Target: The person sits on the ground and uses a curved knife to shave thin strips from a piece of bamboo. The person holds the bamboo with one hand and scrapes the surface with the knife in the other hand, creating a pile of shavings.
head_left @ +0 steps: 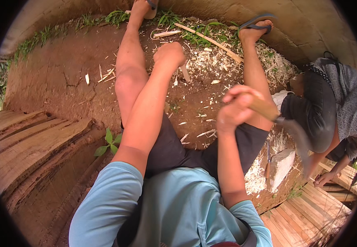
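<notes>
My left hand point(169, 55) is stretched out between my legs, closed in a fist. A short pale strip of wood point(185, 73) sticks out below it, and the rest is hidden by my fingers. My right hand point(237, 110) is raised over my right thigh and wrapped round the wooden handle of a machete point(296, 131). Its broad dark blade points away to the right and is smeared by motion. Blade and wood strip are well apart.
Pale wood shavings point(211, 64) litter the dirt beyond my hands. A long stick point(211, 41) lies among them. Sawn planks point(34, 148) are at the left. To the right are a pale wood block point(281, 166), a knife point(268, 164) and a bent-over person point(322, 103).
</notes>
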Motion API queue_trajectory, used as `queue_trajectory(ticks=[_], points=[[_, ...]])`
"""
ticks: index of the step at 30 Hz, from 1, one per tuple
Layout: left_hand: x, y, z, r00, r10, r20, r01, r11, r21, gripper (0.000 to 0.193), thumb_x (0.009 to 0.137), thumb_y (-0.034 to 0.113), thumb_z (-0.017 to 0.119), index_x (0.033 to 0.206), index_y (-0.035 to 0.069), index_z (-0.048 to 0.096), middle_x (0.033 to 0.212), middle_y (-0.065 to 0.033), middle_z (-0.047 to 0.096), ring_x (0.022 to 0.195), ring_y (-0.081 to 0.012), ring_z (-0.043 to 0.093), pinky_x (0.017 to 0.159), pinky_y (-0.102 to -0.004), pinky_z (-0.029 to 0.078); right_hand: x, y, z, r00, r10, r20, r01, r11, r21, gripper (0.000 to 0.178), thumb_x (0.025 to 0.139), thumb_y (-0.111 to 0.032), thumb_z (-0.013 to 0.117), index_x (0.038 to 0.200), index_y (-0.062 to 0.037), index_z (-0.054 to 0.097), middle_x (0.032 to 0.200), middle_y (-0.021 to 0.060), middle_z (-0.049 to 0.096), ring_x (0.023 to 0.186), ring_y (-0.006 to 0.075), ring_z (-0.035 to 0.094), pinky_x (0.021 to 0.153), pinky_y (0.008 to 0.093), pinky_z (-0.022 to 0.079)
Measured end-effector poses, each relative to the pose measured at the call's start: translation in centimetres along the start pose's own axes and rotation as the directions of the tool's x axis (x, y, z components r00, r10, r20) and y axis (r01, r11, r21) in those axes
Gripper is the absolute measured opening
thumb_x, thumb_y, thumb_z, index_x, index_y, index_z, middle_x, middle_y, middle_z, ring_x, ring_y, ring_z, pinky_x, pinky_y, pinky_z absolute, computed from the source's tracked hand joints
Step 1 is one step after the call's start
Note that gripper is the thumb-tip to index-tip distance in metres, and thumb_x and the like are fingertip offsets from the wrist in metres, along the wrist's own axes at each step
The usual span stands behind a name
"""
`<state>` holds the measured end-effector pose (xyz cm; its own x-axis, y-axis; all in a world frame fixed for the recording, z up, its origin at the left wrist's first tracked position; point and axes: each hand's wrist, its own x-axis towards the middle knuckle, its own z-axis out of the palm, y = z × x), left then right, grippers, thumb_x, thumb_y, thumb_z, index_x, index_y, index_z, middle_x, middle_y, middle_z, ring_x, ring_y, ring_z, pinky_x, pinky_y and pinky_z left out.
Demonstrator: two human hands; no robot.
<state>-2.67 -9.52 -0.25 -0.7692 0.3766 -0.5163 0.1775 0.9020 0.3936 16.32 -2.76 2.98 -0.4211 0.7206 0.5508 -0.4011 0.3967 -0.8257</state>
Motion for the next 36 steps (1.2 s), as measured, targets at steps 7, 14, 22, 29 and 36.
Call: queue_trajectory(ticks=[7, 14, 22, 29, 36], points=[[0.3, -0.7, -0.1, 0.999, 0.039, -0.008, -0.039, 0.998, 0.046, 0.035, 0.073, 0.033, 0.076, 0.1, 0.012, 0.068, 0.104, -0.0133, 0.066, 0.1, -0.0309, 0.063, 0.083, -0.042, 0.051, -7.5, 5.0, -1.3, 0.47, 0.863, 0.187, -0.193, 0.307, -0.932, 0.034, 0.092, -0.033, 0.048, 0.103, -0.0009, 0.051, 0.085, 0.0288, 0.062, 0.084, 0.0464, 0.06, 0.076, 0.0529, 0.045], [-1.1, -0.1, -0.6, 0.978, 0.126, -0.164, -0.149, 0.98, -0.135, 0.033, 0.073, 0.034, 0.074, 0.095, 0.01, 0.068, 0.095, -0.0147, 0.067, 0.093, -0.0306, 0.064, 0.08, -0.0399, 0.051, -1.6, 1.6, -1.6, 0.739, 0.63, 0.238, -0.334, 0.65, -0.683, 0.029, 0.089, -0.029, 0.055, 0.096, -0.0008, 0.05, 0.071, 0.02, 0.061, 0.071, 0.0403, 0.061, 0.065, 0.044, 0.046], [-0.8, -2.0, -0.7, 0.989, 0.096, -0.116, -0.106, 0.99, -0.09, 0.026, 0.074, 0.026, 0.073, 0.095, 0.012, 0.068, 0.102, -0.0129, 0.066, 0.099, -0.0307, 0.063, 0.082, -0.042, 0.05, -5.5, 6.4, -1.6, 0.492, 0.844, 0.214, -0.629, 0.514, -0.583, 0.026, 0.09, -0.027, 0.055, 0.09, -0.0019, 0.053, 0.068, 0.0086, 0.059, 0.061, 0.02, 0.059, 0.06, 0.034, 0.045], [0.2, -1.8, -0.3, 0.996, 0.054, -0.065, -0.052, 0.998, 0.032, 0.024, 0.072, 0.027, 0.075, 0.091, 0.015, 0.066, 0.097, -0.012, 0.067, 0.095, -0.0296, 0.064, 0.078, -0.0416, 0.05, -1.6, 5.1, -2.1, 0.447, 0.839, 0.311, -0.54, 0.53, -0.654, 0.022, 0.094, -0.03, 0.055, 0.092, -0.0075, 0.055, 0.062, -0.0042, 0.048, 0.048, 0.0048, 0.04, 0.041, 0.0219, 0.031], [0.3, -1.4, -0.6, 0.99, 0.082, 0.111, -0.083, 0.997, 0.005, 0.026, 0.074, 0.016, 0.07, 0.098, 0.007, 0.067, 0.098, -0.0156, 0.066, 0.096, -0.0297, 0.064, 0.079, -0.0399, 0.051, 2.0, -1.6, 1.3, 0.992, -0.094, -0.084, 0.107, 0.98, 0.169, 0.031, 0.099, -0.035, 0.042, 0.104, -0.0044, 0.044, 0.071, 0.0034, 0.049, 0.049, 0.0067, 0.042, 0.043, 0.0162, 0.035]])
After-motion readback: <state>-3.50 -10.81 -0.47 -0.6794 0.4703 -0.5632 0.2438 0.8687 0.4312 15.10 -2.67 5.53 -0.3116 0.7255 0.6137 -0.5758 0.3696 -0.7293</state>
